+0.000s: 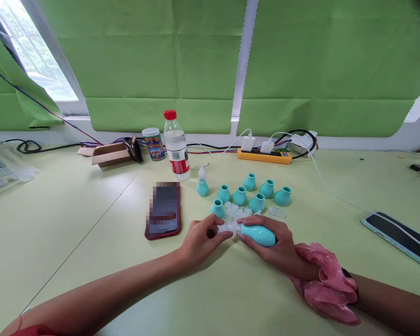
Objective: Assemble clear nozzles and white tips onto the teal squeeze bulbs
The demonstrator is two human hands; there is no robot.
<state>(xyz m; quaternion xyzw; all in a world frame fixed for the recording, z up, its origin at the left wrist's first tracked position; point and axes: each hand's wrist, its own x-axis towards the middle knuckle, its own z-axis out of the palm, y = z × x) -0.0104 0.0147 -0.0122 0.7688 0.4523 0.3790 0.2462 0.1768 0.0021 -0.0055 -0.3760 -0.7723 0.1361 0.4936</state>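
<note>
My right hand [280,247] is wrapped round a turquoise squeeze bulb [257,234] lying sideways, its clear neck [234,227] pointing left. At the neck's far end, my left hand [203,240] pinches a whitish soft tip [224,228]; whether it is fully seated there I cannot tell. Just beyond the hands lie several small white soft pieces [235,211], partly hidden. A clear plastic piece [277,212] rests near my right hand. Several turquoise bulbs with open necks [239,196] stand behind. Left of them is an upright bulb with a white tip on it [202,186].
A phone in a red case [163,210] lies left of the bulbs. Behind stand a water bottle [177,149], a printed can [154,144] and a cardboard box [114,155]. An orange power strip [264,156] trails a white cable to a phone [402,235] at right.
</note>
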